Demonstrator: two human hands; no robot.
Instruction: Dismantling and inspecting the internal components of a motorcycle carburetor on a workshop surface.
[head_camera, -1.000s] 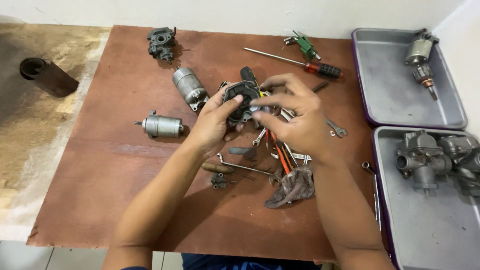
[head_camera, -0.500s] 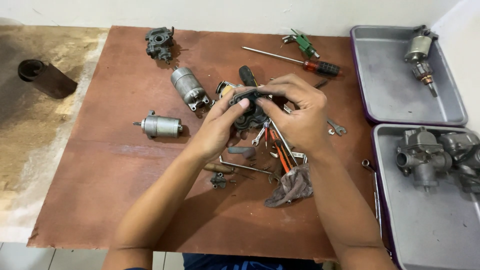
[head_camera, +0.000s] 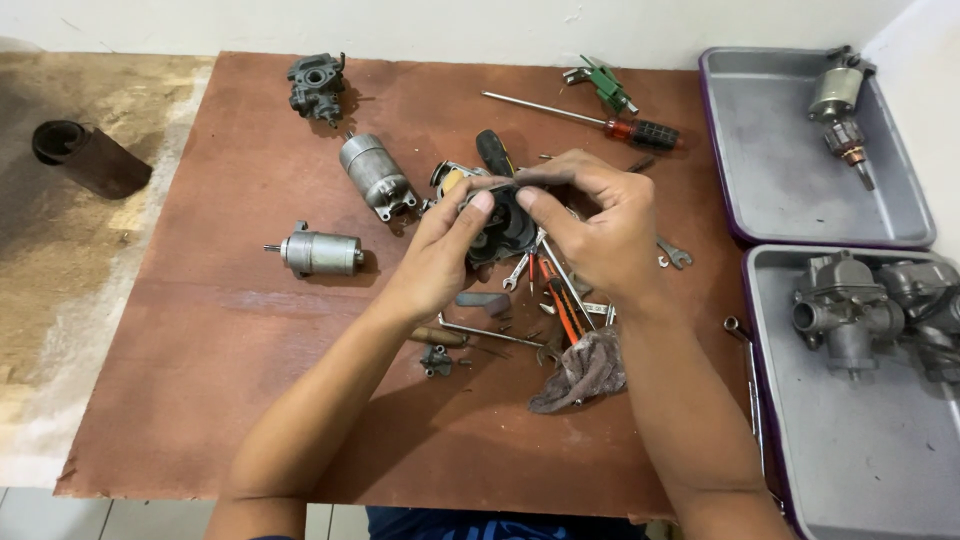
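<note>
Your left hand (head_camera: 440, 255) and right hand (head_camera: 600, 225) meet over the middle of the desk (head_camera: 230, 400), both grasping one small dark engine part (head_camera: 505, 225) between fingertips and thumbs; it is lifted just above the clutter, and most of it is hidden by your fingers. Directly beneath your hands lies a heap of small spanners (head_camera: 675, 255), an orange-handled tool (head_camera: 562, 312) and loose bits, with a grey rag (head_camera: 585, 370) at its near edge and a thin metal rod (head_camera: 485, 333) just left of that. To the left sit two grey cylindrical motors, one (head_camera: 318, 252) near your left wrist and another (head_camera: 376, 175) farther off. At the far side lie a dark carburettor (head_camera: 316, 85), a long screwdriver with a red and black handle (head_camera: 590, 118) and a green tool (head_camera: 605, 85). On the right stand two grey metal trays: the far tray (head_camera: 780, 190) holds a motor armature (head_camera: 843, 105), the near tray (head_camera: 850, 460) holds grey carburettor bodies (head_camera: 850, 310). Far left, off the brown board, lies a dark tube (head_camera: 90, 158).
</note>
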